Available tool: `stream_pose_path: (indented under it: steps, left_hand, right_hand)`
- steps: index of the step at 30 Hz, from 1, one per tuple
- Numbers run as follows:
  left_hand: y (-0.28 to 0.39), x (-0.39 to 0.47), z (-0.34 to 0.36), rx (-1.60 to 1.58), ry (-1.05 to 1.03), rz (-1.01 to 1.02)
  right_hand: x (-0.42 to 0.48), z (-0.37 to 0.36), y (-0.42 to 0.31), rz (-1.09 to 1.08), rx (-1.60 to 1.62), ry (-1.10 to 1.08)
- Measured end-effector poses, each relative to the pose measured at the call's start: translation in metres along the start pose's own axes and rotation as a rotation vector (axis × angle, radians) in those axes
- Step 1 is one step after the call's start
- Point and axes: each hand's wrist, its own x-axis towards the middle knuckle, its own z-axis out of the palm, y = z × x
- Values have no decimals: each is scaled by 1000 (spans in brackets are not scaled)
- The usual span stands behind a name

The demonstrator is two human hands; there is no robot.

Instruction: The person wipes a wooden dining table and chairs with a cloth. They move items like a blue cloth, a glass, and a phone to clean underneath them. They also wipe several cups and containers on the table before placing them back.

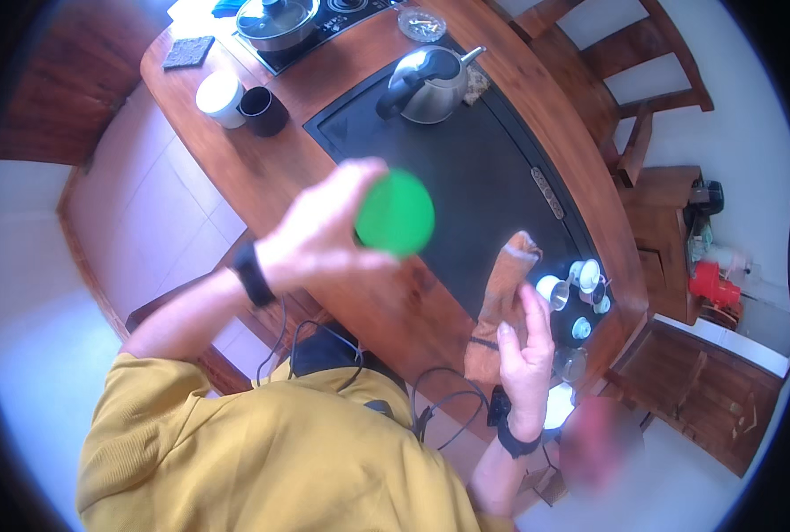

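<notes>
My left hand point(331, 229), blurred and with a black band at the wrist, holds a round bright green object point(395, 213) above the near edge of the wooden table. Whether it is a lid or a whole container cannot be told. An orange-brown towel point(501, 292) with a pale stripe and a dark stripe lies folded long across the right part of the black tea tray point(448, 199) and the wooden edge. My right hand point(528, 359) is over the towel's right side, thumb and fingers apart; any touch is unclear. White cups point(552, 292) stand close beyond its fingertips.
A steel kettle point(431, 86) stands at the tray's far end. Further left are a black cup point(264, 112), a white tub point(220, 100), a glass-lidded pot point(277, 23) and a dark mat point(188, 52). A glass ashtray point(422, 24) sits behind the kettle. Black cables point(451, 394) hang near my lap.
</notes>
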Motion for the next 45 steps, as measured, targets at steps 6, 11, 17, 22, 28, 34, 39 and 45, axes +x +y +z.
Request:
stream_pose_path:
  steps: [6,11,17,22,28,34,39,45]
  left_hand:
    - [11,-46,107,-183,-196,-18]
    - [11,-57,131,-334,-174,1]
    - [-18,-85,157,-509,-279,31]
    - [-20,-89,168,-547,-223,-127]
    - [-21,-81,168,-272,-240,-114]
    - [-1,-67,142,-338,-289,-305]
    - [20,-40,115,-550,-66,-433]
    - [49,-3,94,-1057,-7,-387]
  right_hand:
    - [-2,19,-3,-49,-81,-10]
    - [-5,53,4,-263,-314,-104]
    - [-11,90,13,-384,-625,-138]
    - [-6,108,33,-404,-586,-42]
    - [20,100,32,-178,-415,3]
    - [22,48,64,482,687,71]
    - [-3,39,37,156,626,248]
    - [28,59,5,-232,309,241]
